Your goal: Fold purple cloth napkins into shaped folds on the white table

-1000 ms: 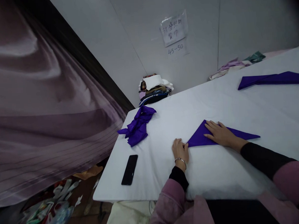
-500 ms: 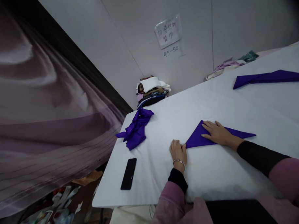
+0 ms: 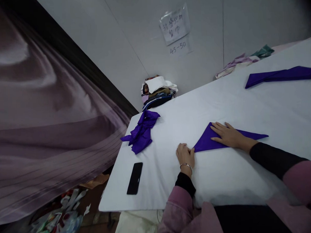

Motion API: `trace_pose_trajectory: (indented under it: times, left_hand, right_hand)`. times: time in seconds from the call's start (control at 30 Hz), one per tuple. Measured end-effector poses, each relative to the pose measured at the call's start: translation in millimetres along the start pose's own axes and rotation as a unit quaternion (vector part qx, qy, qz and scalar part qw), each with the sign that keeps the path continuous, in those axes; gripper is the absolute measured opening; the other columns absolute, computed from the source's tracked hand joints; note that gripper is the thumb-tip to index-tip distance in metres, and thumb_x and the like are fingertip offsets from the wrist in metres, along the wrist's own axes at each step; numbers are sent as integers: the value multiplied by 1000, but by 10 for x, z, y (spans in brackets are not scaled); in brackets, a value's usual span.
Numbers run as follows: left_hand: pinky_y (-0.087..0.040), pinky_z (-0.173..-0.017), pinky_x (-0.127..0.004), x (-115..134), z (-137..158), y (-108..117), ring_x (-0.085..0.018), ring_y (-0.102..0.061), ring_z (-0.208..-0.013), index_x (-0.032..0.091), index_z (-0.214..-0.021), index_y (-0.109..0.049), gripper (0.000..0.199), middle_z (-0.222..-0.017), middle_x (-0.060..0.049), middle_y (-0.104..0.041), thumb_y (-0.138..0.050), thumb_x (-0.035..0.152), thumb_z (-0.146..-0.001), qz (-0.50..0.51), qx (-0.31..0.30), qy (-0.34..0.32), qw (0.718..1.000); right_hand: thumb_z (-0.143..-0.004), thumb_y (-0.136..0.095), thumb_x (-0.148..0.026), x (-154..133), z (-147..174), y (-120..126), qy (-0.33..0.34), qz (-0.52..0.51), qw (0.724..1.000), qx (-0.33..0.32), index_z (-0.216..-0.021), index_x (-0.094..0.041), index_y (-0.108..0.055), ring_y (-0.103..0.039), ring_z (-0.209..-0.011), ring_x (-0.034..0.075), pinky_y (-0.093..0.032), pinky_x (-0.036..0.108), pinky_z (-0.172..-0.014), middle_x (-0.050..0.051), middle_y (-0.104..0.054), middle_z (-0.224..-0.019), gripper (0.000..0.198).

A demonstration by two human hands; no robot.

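A purple napkin [image 3: 205, 139] lies folded into a long, flat triangle on the white-covered table. Its left corner meets the thumb of my left hand [image 3: 185, 156], whose fingers are curled together and pinch that tip. Across the napkin's middle rests my right hand [image 3: 229, 135], flat with fingers spread, hiding part of the cloth. The napkin's right point sticks out beyond my right wrist.
A crumpled purple cloth [image 3: 142, 134] lies on the table [image 3: 167, 170] at the left, above a black phone [image 3: 135, 178]. Another folded purple cloth [image 3: 281, 75] is at far right. Stacked clothes [image 3: 158, 92] stand against the wall. A satin curtain [image 3: 56, 133] hangs left.
The view has shifted slightly, so the table's things sit a little higher. Both hands keep nearly the same places on the napkin, and its shape looks unchanged.
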State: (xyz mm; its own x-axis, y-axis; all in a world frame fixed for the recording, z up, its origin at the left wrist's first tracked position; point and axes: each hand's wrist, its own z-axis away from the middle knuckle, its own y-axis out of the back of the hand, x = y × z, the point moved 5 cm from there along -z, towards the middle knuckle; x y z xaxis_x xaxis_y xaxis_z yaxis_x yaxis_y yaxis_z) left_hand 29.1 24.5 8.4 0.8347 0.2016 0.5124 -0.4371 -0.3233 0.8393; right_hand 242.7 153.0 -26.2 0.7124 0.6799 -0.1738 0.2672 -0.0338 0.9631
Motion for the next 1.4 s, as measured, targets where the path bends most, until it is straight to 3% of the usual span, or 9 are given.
trace_pose_trajectory:
  times: [0.27, 0.37, 0.43, 0.5, 0.6, 0.67, 0.83, 1.13, 1.4]
  left_hand:
    - [-33, -105, -41, -65, -6, 24, -21, -47, -118, 20, -65, -57, 17, -108, -4, -62, -62, 23, -81, 2, 7, -9, 1000]
    - [-34, -105, -42, 3, -19, 63, -20, -49, -118, 21, -83, -62, 3, -112, -4, -62, -59, 22, -82, -17, -4, -9, 1000]
    - [-30, -108, -46, 181, 3, 68, -22, -44, -124, 22, -99, -62, 16, -122, -6, -59, -54, 24, -86, -51, -2, -26, 998]
    - [-22, -112, -51, 488, 62, -2, -25, -34, -133, 21, -116, -56, 29, -134, -7, -52, -46, 30, -90, -90, -16, -100, 991]
    - [-15, -116, -48, 970, 206, -255, -23, -18, -140, 16, -137, -37, 52, -148, -8, -34, -35, 43, -93, -131, -90, -264, 951]
    - [-15, -116, -46, 1101, 245, -415, -24, -10, -142, 10, -142, -27, 69, -152, -11, -25, -29, 57, -91, -154, -127, -295, 934]
    - [-15, -116, -46, 913, 164, -563, -26, -9, -142, 7, -146, -18, 94, -154, -13, -19, -14, 76, -81, -170, -187, -230, 940]
    - [-15, -116, -44, 454, 217, -328, -27, -6, -142, 6, -146, -18, 92, -154, -14, -15, -15, 73, -83, -184, -187, -172, 949]
    - [-12, -117, -46, 190, 316, -177, -26, -4, -142, 8, -147, -15, 90, -155, -12, -12, -17, 72, -83, -201, -198, -124, 951]
  right_hand:
    - [-86, -23, -68, -2, 11, 16, 8, -4, 1000, 0, -143, -18, -36, -28, -135, 30, -22, 53, -107, 14, -33, -147, 77]
    - [-86, -24, -68, -11, 10, 23, 9, -7, 1000, -1, -142, -16, -37, -27, -136, 31, -22, 54, -107, 15, -33, -147, 77]
    - [-86, -25, -67, -5, 10, 11, 10, -10, 1000, 4, -143, -16, -36, -27, -135, 32, -20, 54, -108, 15, -32, -148, 76]
    - [-86, -28, -65, 12, 13, -13, 12, -14, 1000, 8, -144, -16, -34, -28, -135, 33, -20, 55, -107, 14, -32, -148, 76]
    - [-88, -29, -60, 42, 20, -48, 19, -13, 1000, 15, -145, -18, -32, -29, -135, 32, -21, 55, -106, 13, -33, -148, 71]
    - [-89, -26, -57, 55, 24, -60, 24, -6, 1000, 19, -145, -20, -30, -29, -135, 31, -22, 55, -106, 13, -34, -147, 67]
    - [-87, -24, -64, 41, 24, -61, 28, 0, 999, 19, -147, -19, -25, -28, -135, 32, -22, 56, -106, 13, -32, -148, 75]
    - [-87, -24, -66, 17, 23, -47, 14, -4, 1000, 13, -147, -19, -27, -28, -135, 31, -22, 55, -107, 13, -33, -148, 76]
    - [-87, -25, -66, -3, 24, -10, 15, -6, 1000, 1, -144, -20, -33, -27, -135, 31, -22, 55, -107, 12, -31, -149, 74]
